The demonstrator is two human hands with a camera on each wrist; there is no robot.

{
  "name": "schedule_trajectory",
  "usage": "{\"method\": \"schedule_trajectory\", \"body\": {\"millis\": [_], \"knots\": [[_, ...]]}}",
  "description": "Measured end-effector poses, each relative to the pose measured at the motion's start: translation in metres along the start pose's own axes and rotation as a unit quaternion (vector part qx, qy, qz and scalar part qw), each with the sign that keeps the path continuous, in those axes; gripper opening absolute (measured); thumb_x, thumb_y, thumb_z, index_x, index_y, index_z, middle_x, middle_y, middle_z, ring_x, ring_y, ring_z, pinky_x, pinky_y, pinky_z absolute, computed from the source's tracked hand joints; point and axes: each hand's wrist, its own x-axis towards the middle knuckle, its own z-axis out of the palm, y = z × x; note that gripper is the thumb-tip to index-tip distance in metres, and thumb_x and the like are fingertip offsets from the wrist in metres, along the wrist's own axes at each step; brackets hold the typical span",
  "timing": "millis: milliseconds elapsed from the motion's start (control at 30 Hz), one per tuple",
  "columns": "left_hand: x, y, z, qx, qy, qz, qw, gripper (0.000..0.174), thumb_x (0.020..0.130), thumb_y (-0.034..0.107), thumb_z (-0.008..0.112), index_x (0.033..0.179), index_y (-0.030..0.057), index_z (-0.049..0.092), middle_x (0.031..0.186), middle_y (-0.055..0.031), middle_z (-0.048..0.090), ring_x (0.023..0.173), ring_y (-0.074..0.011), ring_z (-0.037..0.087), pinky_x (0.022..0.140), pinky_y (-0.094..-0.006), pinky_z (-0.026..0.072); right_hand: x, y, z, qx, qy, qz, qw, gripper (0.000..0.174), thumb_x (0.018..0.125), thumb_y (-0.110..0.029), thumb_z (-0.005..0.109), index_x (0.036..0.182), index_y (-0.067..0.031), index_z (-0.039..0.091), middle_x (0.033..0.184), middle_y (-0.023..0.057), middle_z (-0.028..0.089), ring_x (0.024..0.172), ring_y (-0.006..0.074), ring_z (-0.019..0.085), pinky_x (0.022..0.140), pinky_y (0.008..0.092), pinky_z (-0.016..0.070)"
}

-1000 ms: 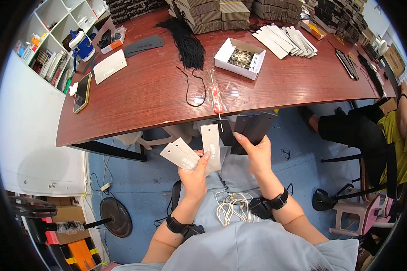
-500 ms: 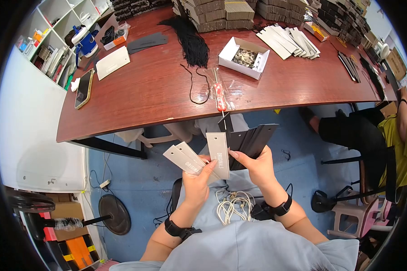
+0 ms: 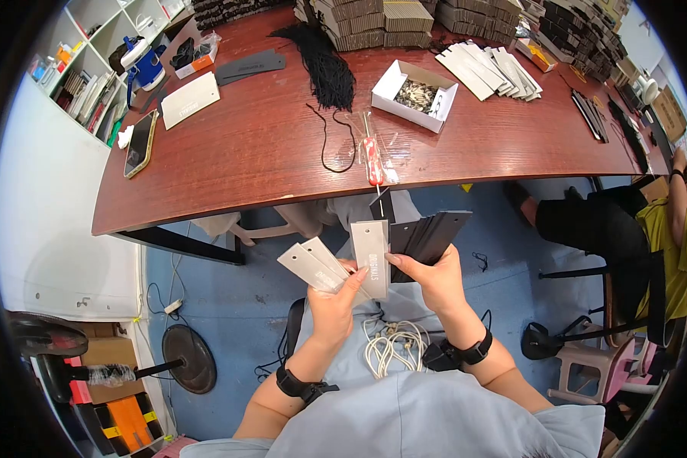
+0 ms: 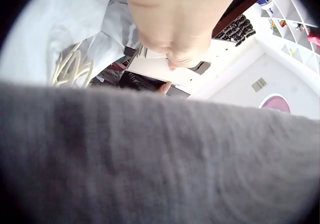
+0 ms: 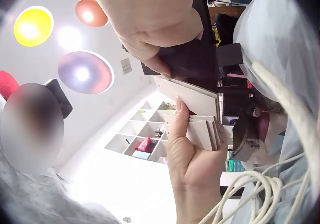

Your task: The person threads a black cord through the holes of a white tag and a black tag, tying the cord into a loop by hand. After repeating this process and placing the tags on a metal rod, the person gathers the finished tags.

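Note:
Several off-white hang tags with a punched hole are fanned in my left hand (image 3: 330, 309). The front off-white tag (image 3: 370, 248) stands upright and reads "ORIGINALS"; two more (image 3: 301, 259) tilt left. My right hand (image 3: 441, 284) grips a fan of black tags (image 3: 435, 233), its thumb reaching the front off-white tag's right edge. In the right wrist view, the left thumb presses on the off-white tags (image 5: 192, 98). A red-handled tool (image 3: 373, 162) lies on the table, its thin shaft sticking past the edge, where a black piece (image 3: 384, 204) overlaps it.
On the table (image 3: 244, 168) are a white box (image 3: 416, 95) of small pieces, black cords (image 3: 320, 72), loose off-white tags (image 3: 488, 70) and a phone (image 3: 140, 143). Stacked bundles (image 3: 359, 23) line the back. White cable (image 3: 397, 351) lies on my lap. Another person (image 3: 668, 229) sits at right.
My hands have come closer together. The front off-white tag now meets the black tags, and my right thumb has moved onto its edge. The view has shifted slightly.

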Motion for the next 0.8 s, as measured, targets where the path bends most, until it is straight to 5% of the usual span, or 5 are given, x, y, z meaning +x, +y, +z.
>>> {"method": "schedule_trajectory", "body": {"millis": [333,800], "knots": [[0.002,-0.002,0.008,0.021,0.044,0.045,0.998,0.013,0.07,-0.003,0.061,0.08,0.0008,0.053,0.08,-0.006,0.056,0.072,-0.0103,0.052,0.067,-0.0229,0.041,0.001,0.005,0.005,0.063,0.057,-0.01,0.996,0.02,0.066,0.001,0.065,0.084,0.0,0.058,0.081,0.0043,0.06,0.072,0.0084,0.055,0.065,0.022,0.0438],[0.01,-0.014,0.01,-0.003,0.05,-0.003,0.999,0.014,0.069,-0.004,0.061,0.078,0.0024,0.052,0.076,-0.0033,0.055,0.071,-0.0091,0.052,0.066,-0.0213,0.0405,0.009,0.014,-0.003,0.078,0.065,0.011,0.995,0.022,0.065,0.001,0.065,0.085,-0.001,0.057,0.081,0.0048,0.06,0.072,0.0102,0.056,0.068,0.0233,0.0439]]}}
